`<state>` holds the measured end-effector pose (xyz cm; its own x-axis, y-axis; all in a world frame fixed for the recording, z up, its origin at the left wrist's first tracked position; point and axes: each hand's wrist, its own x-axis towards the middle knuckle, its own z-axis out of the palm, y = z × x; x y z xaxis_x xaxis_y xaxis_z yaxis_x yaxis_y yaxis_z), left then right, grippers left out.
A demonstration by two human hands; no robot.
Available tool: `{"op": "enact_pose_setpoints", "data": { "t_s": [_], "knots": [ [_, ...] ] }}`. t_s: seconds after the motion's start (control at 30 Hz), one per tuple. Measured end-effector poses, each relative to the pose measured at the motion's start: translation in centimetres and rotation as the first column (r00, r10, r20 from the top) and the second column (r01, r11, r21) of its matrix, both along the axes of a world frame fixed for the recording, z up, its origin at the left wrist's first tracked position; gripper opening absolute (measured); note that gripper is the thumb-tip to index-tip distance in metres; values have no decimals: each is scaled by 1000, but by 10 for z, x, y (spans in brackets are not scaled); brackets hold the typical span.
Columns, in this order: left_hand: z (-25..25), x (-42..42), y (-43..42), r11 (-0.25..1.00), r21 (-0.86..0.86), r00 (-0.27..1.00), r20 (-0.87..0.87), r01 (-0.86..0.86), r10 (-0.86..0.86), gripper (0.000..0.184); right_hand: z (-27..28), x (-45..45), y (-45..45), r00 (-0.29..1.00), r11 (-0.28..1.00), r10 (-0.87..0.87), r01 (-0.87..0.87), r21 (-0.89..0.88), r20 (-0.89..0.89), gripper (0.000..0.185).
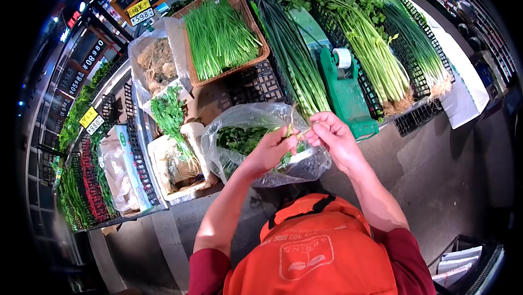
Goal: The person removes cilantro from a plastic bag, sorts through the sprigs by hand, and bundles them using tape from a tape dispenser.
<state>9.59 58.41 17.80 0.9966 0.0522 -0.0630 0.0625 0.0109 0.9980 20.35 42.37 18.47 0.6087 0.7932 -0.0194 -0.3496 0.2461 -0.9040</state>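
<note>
Over a clear plastic bag [218, 161], my left hand [268, 152] pinches a thin leafy vegetable stem [291, 131]. My right hand [336, 136] has thumb and fingers closed on the stem's pale end, close by the left fingertips. Dark green leaves [242, 138] fill the bag beneath, partly hidden by my left hand. To the left, a bunch of leafy herbs [170, 112] leans over a white foam box [163, 156], its pale stems hanging inside. A green tape dispenser [346, 96] with a white roll stands beyond my right hand.
A wicker basket of chives [223, 39] sits at the back. Long dark green leaves [291, 50], celery [373, 50] and green onions [419, 44] lie in black crates. A bag of brown roots [155, 63] is at left, near price signs [143, 6]. Papers [457, 265] fill a bin at lower right.
</note>
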Motion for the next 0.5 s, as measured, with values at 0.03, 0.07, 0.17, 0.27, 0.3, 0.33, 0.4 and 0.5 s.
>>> {"op": "enact_pose_setpoints", "data": {
  "t_s": [0.03, 0.07, 0.17, 0.27, 0.3, 0.33, 0.4, 0.5],
  "knots": [
    [1, 0, -2, 996, -77, 999, -20, -35, 33, 21, 2, 0, 0, 998, 1000, -17, 17, -7, -68, 15],
    [2, -1, -3, 991, -124, 999, -19, -43, 41, 21, 0, -1, 1, 999, 999, -23, 22, -32, -42, 16],
    [5, -2, -8, 977, -198, 997, -14, -76, 75, 18, -2, -8, 0, 999, 993, -37, 40, -108, 33, 17],
    [8, 0, -17, 986, -87, 989, 35, -141, 144, 16, -6, -10, 1, 991, 998, -52, 54, -12, 127, 17],
    [9, 0, -21, 985, -17, 982, 72, -173, 174, 15, -4, -11, 3, 989, 997, -79, 80, 1, 125, 10],
    [9, 0, -24, 977, 53, 974, 111, -207, 200, 15, -2, -11, 4, 986, 995, -89, 93, -19, 137, 8],
    [6, 0, -26, 950, 184, 962, 154, -254, 227, 13, 1, -11, 4, 981, 991, -109, 119, -56, 162, 7],
    [15, -2, -34, 953, 124, 960, 79, -276, 267, 11, 1, -7, 0, 982, 995, -84, 90, -31, 167, 7]
  ]
}}
